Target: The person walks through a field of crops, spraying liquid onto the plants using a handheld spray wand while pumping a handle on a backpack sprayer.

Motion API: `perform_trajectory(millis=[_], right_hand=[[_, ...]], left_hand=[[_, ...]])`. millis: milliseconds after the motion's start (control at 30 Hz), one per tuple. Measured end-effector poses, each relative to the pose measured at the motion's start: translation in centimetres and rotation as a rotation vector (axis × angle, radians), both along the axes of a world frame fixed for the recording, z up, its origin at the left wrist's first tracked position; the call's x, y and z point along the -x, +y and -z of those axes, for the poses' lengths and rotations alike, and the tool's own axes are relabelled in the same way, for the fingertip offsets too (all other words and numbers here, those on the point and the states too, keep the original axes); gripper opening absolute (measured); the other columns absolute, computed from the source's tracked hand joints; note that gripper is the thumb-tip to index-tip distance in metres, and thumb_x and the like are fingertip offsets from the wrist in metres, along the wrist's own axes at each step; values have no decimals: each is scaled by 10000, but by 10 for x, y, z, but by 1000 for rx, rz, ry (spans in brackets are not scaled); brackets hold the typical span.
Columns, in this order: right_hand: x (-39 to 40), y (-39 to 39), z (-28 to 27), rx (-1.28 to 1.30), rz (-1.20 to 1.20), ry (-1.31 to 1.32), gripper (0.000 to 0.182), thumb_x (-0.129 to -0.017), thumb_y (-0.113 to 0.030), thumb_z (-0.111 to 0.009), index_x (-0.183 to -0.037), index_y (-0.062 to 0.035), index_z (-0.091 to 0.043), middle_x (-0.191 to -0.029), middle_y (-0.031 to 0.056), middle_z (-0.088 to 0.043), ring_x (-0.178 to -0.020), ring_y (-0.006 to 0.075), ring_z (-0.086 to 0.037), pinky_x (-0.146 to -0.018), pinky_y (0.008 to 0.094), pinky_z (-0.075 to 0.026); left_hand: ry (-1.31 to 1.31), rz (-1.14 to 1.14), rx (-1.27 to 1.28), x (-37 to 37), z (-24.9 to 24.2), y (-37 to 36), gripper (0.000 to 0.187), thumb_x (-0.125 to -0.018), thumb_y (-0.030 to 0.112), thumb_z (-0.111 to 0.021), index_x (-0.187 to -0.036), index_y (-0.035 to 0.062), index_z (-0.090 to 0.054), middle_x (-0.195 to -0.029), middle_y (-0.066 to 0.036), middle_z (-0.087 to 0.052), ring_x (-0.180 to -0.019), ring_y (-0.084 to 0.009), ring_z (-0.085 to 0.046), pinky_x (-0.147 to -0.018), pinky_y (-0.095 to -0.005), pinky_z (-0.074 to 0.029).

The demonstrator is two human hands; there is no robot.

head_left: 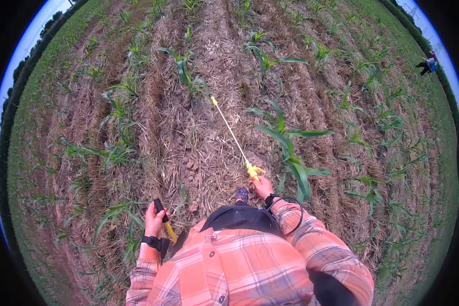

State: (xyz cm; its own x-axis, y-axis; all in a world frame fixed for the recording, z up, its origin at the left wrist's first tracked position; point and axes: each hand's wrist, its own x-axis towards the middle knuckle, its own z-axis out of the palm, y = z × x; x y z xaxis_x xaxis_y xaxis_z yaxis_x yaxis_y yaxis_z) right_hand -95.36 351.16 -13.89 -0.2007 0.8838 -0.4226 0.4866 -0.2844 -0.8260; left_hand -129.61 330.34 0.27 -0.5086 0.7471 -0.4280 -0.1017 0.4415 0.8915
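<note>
My right hand (261, 187) is closed round the yellow handle of a spray wand (231, 130), whose thin pale tube points forward and slightly left to a yellow nozzle above the straw-covered soil. A thin black hose (300, 218) loops beside my right forearm. At the lower left, my left hand (153, 220) grips a lever (169, 228) with a black ribbed grip and a yellow shaft running down toward my side. A black band is on my left wrist.
Young corn plants (287, 137) stand in rows on both sides, one close ahead of my right hand. Dry straw and soil (204, 168) lie between the rows. One shoe (243, 194) shows below me. Another person (429, 64) is far off at the upper right.
</note>
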Motion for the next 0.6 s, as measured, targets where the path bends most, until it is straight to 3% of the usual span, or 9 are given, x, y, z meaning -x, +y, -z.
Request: perform_trajectory(millis=[133,200,300,333,467,600], right_hand=[[-34,52,7,-2,147,0,198,-802,-254,-491,-803,-57,-512,-546,-8,-502,-390,77,-428,-353,231,-344],[-53,73,16,-45,200,11,172,-809,-237,-476,-787,-67,-491,-542,-5,-494,-383,73,-426,-331,222,-335],[-69,102,-5,131,416,73,173,-817,-237,-454,-769,-71,-464,-524,1,-470,-368,77,-408,-308,222,-325],[-80,112,15,65,434,89,177,-819,-239,-450,-772,-68,-462,-528,4,-473,-359,79,-402,-304,226,-324],[-89,136,-10,126,552,119,204,-808,-253,-475,-745,-60,-467,-509,12,-486,-364,99,-425,-309,248,-332],[-82,154,-7,112,570,48,200,-807,-250,-479,-748,-60,-462,-514,8,-485,-356,95,-420,-301,245,-327]], left_hand=[[-23,6,27,-3,12,50,360,-769,-72,-401,-1103,53,-355,-820,-82,-509,-674,-173,-553,-570,-310,-501],[-125,-24,4,-11,-14,73,397,-768,-65,-423,-1144,26,-335,-828,-81,-512,-679,-154,-545,-552,-290,-489],[-217,-8,19,-11,-64,89,358,-762,-32,-457,-1103,26,-369,-840,-76,-502,-730,-169,-542,-617,-317,-499],[-249,-9,18,-7,-77,87,351,-756,-10,-486,-1089,25,-379,-843,-74,-501,-742,-173,-542,-629,-330,-498],[-250,149,-172,-2,-157,81,408,-699,85,-605,-1044,20,-398,-846,-70,-494,-750,-188,-543,-656,-369,-490],[-226,92,-108,3,-149,114,382,-710,41,-574,-1048,16,-397,-836,-65,-494,-752,-175,-543,-664,-346,-489]])
